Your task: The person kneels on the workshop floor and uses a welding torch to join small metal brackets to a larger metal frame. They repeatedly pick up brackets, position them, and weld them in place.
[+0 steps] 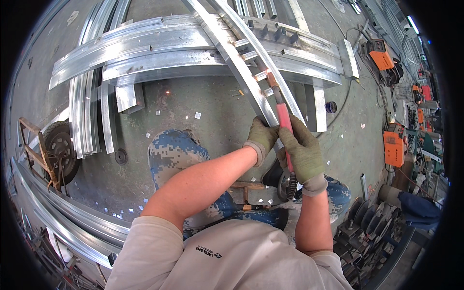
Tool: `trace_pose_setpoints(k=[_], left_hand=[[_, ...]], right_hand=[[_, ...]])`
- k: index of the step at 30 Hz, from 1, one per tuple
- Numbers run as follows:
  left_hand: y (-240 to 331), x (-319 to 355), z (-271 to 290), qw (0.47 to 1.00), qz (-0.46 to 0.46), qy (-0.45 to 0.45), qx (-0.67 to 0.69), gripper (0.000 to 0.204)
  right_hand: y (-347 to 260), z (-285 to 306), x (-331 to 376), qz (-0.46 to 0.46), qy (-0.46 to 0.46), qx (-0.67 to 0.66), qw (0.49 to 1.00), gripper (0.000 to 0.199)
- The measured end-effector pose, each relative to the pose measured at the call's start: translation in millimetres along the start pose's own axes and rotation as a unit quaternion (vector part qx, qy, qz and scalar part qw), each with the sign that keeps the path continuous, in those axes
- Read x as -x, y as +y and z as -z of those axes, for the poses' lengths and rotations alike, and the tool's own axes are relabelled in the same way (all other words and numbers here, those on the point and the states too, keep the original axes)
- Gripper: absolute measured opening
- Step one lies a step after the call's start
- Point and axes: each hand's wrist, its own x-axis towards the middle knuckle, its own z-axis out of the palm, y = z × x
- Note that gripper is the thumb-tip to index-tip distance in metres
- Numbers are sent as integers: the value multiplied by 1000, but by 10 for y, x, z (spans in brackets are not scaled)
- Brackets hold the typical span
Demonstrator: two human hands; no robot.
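Observation:
A welding torch (283, 116) with a red handle and copper-coloured tip slants away from me. My gloved right hand (303, 147) wraps round its handle, with the spring-like cable end below the palm. The tip meets a short crosspiece (261, 76) between the two rails of a ladder-shaped metal frame (229, 52). My gloved left hand (262, 137) is closed around the frame's left rail, close beside the torch; its fingertips are partly hidden. Several short crosspieces join the rails.
Under the frame lie wide galvanized channels (159, 65). More long metal profiles (87, 111) lie at left, near a wheeled cart (48, 154). Orange machines (381, 54) and cables stand at right. Near my right elbow are stacked discs (372, 217). Small scraps (197, 115) dot the floor.

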Motion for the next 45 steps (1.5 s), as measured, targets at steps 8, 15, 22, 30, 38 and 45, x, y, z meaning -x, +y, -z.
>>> trace_pose_setpoints(k=[8,15,22,30,38,45], left_hand=[[143,79,-53,999,15,8,30,62],[173,83,-7,999,43,-26,15,59],[121,80,-29,999,26,-9,17,56],[269,146,-27,998,49,-20,37,51],[222,171,-47,1000,22,-8,11,38],[190,85,10,993,55,-56,87,30]], right_hand=[[-19,-3,-30,-16,-1,17,1000,54],[24,-49,-10,-4,22,25,999,54],[71,0,-29,-18,10,20,1000,59],[6,-65,28,5,7,58,998,57],[51,-61,10,5,25,49,998,56],[40,-109,41,9,8,51,999,55]])
